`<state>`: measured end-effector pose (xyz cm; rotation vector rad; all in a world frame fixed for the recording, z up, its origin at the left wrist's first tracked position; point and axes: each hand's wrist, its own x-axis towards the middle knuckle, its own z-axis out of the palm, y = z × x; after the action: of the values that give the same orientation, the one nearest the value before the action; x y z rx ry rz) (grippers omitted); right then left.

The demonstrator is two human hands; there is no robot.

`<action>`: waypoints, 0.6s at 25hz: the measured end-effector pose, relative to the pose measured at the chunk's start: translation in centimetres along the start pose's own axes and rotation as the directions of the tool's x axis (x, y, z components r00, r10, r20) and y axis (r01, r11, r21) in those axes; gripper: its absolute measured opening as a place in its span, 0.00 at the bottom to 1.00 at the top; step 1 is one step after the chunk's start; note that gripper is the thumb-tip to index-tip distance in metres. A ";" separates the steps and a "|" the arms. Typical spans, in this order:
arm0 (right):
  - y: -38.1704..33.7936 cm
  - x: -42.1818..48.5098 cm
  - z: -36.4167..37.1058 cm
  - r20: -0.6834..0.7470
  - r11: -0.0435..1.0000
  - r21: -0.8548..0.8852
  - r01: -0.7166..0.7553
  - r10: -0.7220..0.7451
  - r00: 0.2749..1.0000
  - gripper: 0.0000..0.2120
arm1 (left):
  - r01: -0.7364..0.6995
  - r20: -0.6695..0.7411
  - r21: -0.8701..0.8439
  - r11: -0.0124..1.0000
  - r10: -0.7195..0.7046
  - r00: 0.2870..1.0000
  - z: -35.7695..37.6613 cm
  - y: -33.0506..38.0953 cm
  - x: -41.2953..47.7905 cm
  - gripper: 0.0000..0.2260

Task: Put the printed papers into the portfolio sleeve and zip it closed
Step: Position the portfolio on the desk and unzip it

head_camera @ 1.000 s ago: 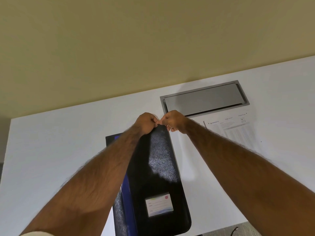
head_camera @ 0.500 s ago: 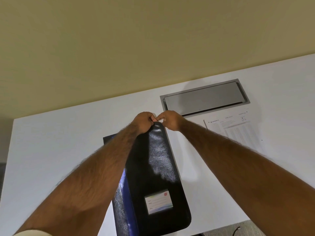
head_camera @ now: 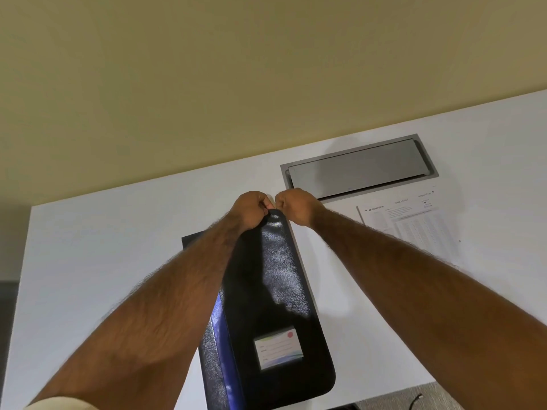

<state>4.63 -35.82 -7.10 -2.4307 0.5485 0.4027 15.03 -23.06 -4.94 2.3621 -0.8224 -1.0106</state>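
Observation:
A black portfolio sleeve [head_camera: 275, 294] with a name label near its close end lies lengthwise on the white table [head_camera: 103, 261], blue lining showing along its left side. My left hand [head_camera: 251, 210] pinches the sleeve's far top corner. My right hand [head_camera: 296, 205] is closed just to the right of that corner, fingers curled; what it pinches is hidden, probably the zipper pull. The printed papers [head_camera: 414, 226] lie flat on the table to the right, apart from the sleeve.
A grey metal cable hatch [head_camera: 358, 168] is set in the table behind the papers. A beige wall rises beyond the far table edge. Grey carpet and a dark cable [head_camera: 416, 399] show below the near right table edge.
My two hands, touching at the sleeve's far corner a second ago, have drawn slightly apart, the right one shifting a little to the right. The sleeve and papers stay in place.

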 end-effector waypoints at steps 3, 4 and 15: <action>-0.2 -1.4 0.5 -0.044 1.000 -0.016 0.017 -0.018 0.999 0.12 | 0.006 0.028 0.023 1.000 -0.007 1.000 -0.1 0.2 0.2 0.16; -0.1 -2.1 0.7 -0.055 1.000 -0.024 0.013 -0.014 0.998 0.11 | 0.005 0.036 0.034 0.999 -0.007 0.999 -0.1 0.3 0.3 0.15; 2.0 -11.4 6.3 -0.198 1.000 0.013 -0.028 0.030 0.980 0.06 | 0.059 -0.066 0.159 0.986 -0.049 0.997 -0.3 0.6 1.7 0.11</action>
<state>-7.19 -30.13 -8.29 -2.4703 0.6697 0.1693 16.02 -24.62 -5.20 2.5506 -0.8495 -0.9180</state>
